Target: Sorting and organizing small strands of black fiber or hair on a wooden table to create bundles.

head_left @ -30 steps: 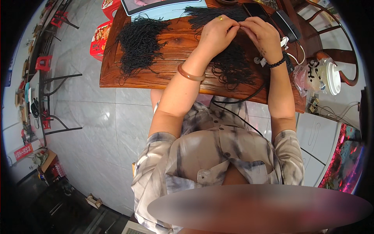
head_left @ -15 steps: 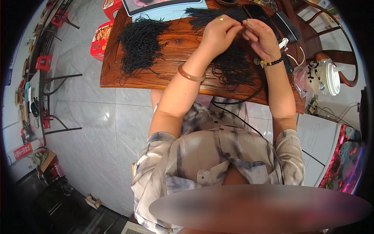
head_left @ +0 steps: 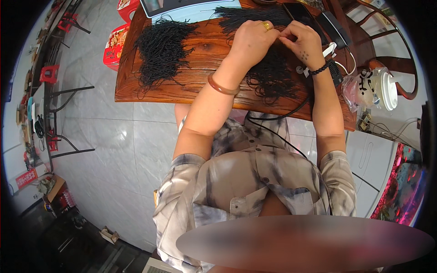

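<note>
My left hand (head_left: 254,44) and my right hand (head_left: 304,44) meet fingertip to fingertip above the wooden table, both closed in a pinch. Whatever is between the fingers is too small or hidden to make out. Beneath them lies a loose pile of thin black cords (head_left: 271,81), its ends spreading toward the table's near edge. Another bundle of black cords (head_left: 243,17) stretches out just beyond my left hand. A larger heap of black cords (head_left: 163,54) rests apart from both hands, at the table's left.
On the wooden table (head_left: 207,68) lie a light-blue board (head_left: 195,13), a dark phone (head_left: 302,17) and a black box (head_left: 334,28) with a white cable. A lidded cup (head_left: 384,91) in plastic stands right. A black cord (head_left: 282,117) crosses the near edge. Red boxes (head_left: 116,45) stand left.
My right hand has rolled over, so its back now faces up. My left hand has turned a little and shifted slightly left. The cord piles look the same.
</note>
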Demonstrator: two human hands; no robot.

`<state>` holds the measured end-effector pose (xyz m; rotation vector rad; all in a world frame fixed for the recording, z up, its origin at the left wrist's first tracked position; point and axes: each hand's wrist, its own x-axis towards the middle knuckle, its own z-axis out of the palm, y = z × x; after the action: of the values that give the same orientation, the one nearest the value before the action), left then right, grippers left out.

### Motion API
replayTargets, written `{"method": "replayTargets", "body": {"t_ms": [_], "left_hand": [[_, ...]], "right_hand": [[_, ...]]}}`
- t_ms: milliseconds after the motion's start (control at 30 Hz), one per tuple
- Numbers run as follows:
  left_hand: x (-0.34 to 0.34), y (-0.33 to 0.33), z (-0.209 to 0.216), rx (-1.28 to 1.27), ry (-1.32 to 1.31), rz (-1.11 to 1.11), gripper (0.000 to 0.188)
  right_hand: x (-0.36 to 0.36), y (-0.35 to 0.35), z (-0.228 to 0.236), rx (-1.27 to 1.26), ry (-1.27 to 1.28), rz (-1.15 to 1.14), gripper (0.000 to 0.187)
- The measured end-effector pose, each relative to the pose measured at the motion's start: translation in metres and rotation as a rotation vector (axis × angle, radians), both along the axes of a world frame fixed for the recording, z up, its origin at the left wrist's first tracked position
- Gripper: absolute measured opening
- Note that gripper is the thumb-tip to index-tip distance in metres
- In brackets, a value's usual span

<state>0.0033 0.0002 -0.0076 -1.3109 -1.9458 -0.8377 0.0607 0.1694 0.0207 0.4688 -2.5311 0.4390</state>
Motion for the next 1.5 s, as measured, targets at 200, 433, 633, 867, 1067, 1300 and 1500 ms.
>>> {"method": "replayTargets", "body": {"t_ms": [200,433,633,867,1067,1300,1500], "left_hand": [[-0.002,0.003,-0.002,0.106,-0.072,-0.052,0.008],[0.005,0.001,0.007,0.301,-0.312,-0.086,0.009],[0.005,0.003,0.009,0.354,-0.298,-0.06,0.008],[0.006,0.001,0.01,0.389,-0.376,-0.061,0.009],[0.011,0.004,0.012,0.476,-0.72,-0.175,0.01],[0.013,0.004,0.01,0.464,-0.82,-0.244,0.009],[0.015,-0.002,0.013,0.485,-0.993,-0.357,0.007]], "right_hand": [[-0.002,0.002,-0.004,-0.344,-0.161,0.073,0.012],[0.0,0.001,-0.004,-1.157,-0.667,0.245,0.014],[-0.002,0.004,-0.003,-1.347,-0.779,0.297,0.015],[-0.001,0.003,-0.001,-1.544,-0.776,0.502,0.019],[-0.002,0.0,-0.004,-1.423,-0.606,0.418,0.021],[0.003,-0.001,0.0,-1.183,-0.438,0.305,0.019],[0.006,0.007,0.01,-1.317,-0.538,0.307,0.015]]}}
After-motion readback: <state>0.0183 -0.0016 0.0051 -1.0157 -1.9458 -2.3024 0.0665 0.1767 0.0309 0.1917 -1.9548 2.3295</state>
